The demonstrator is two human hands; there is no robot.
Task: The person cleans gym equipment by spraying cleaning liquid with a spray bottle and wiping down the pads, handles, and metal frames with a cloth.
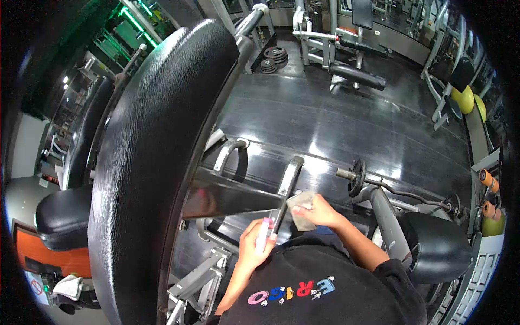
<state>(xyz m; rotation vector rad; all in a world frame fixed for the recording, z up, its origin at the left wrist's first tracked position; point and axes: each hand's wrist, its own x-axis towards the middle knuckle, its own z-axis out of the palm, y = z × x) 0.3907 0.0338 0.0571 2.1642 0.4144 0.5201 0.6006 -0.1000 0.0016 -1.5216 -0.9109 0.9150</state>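
Observation:
My left hand [253, 246] is closed around a small white bottle [262, 235] with a pink top, held beside a metal bar of the gym machine. In my right hand [320, 212] is a folded greyish cloth [301, 210], gripped between thumb and fingers near the same bar [289, 176]. A dark, glossy beam [233, 197] runs from the bar to the large black padded backrest [157, 119] at the left.
A curved barbell [401, 192] with small plates lies at the right, near a black padded seat [439, 246]. Weight plates [275, 54] rest on the floor at the back. Another machine [355, 70] stands behind. Yellow balls [462, 100] are at the far right.

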